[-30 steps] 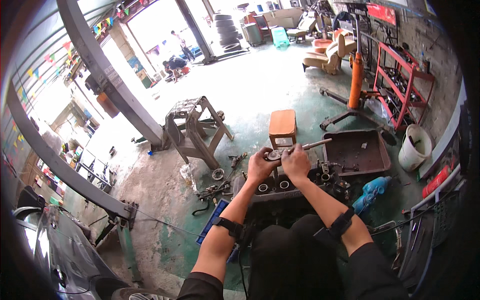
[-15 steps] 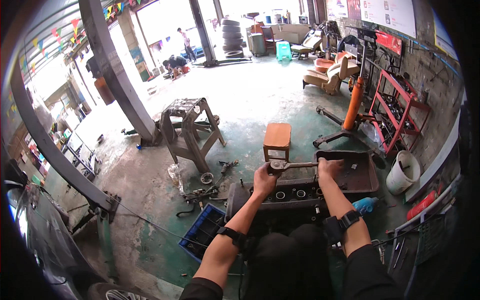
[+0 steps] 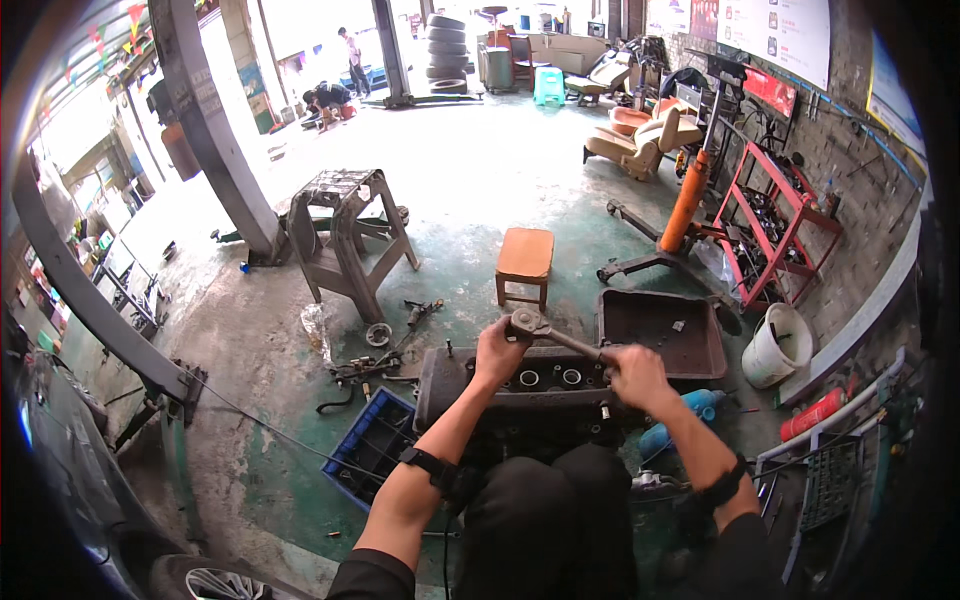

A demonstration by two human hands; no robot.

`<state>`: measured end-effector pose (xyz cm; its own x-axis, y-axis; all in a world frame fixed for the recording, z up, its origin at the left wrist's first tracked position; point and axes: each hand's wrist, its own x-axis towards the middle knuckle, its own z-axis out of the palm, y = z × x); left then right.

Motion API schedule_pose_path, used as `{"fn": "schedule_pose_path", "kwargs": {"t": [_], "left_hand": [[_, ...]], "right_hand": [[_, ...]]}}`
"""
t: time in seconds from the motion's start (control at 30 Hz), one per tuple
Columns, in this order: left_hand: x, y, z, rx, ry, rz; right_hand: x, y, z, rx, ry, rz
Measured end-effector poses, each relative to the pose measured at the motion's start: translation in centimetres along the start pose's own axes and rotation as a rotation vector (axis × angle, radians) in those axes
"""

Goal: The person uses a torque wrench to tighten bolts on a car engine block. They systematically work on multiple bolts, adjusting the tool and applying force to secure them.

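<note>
A ratchet wrench (image 3: 570,341) slants across the far side of a dark engine (image 3: 455,400) in front of my knees. The fingers of my left hand (image 3: 498,352) are wrapped round its round head. My right hand (image 3: 640,376), nearer to me, grips the end of the handle. Whatever sits under the ratchet head is hidden by my left hand. Two pale round rings show in the engine's top between my hands. Beside the engine, below my right forearm, lies a light blue bottle (image 3: 655,441).
A blue crate (image 3: 345,440) stands left of the engine, a rusty tray (image 3: 715,365) behind it at right. Farther out are a wooden stool (image 3: 526,254), a grey metal stand (image 3: 330,240), an orange jack (image 3: 686,200), a white bucket (image 3: 765,350) and a red tool rack (image 3: 775,235).
My right hand has swung the wrench handle toward me, from nearly level to slanting. The left hand stays at the ratchet head. The whole view has shifted slightly.
</note>
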<state>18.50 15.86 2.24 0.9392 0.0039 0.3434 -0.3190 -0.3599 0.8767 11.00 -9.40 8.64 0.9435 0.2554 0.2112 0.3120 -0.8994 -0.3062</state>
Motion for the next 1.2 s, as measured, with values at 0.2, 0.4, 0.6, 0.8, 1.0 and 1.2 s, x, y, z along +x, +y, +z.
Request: {"fn": "schedule_pose_path", "kwargs": {"t": [0.2, 0.4, 0.6, 0.8, 1.0, 1.2], "left_hand": [[1.2, -2.4, 1.3, -0.137, -0.103, -0.188], [1.0, -4.0, 2.2, -0.363, -0.143, -0.276], [0.9, -4.6, 3.3, 0.033, -0.035, 0.019], [1.5, -4.6, 3.4, 0.085, -0.082, 0.004], [2.2, -4.7, 3.9, -0.213, -0.078, -0.108], [1.2, -5.0, 3.0, 0.005, -0.113, 0.013]], "right_hand": [[8.7, 4.1, 4.7, -0.391, 0.038, 0.047], [7.0, -0.4, 3.6, -0.225, 0.099, 0.214], [-0.9, -5.2, 1.4, 0.923, -0.724, 0.19], [3.2, -1.9, 0.9, -0.159, -0.294, 0.021], [5.1, -2.0, 0.2, -0.285, -0.13, 0.113], [1.7, -7.2, -0.4, 0.559, -0.7, 0.016]]}}
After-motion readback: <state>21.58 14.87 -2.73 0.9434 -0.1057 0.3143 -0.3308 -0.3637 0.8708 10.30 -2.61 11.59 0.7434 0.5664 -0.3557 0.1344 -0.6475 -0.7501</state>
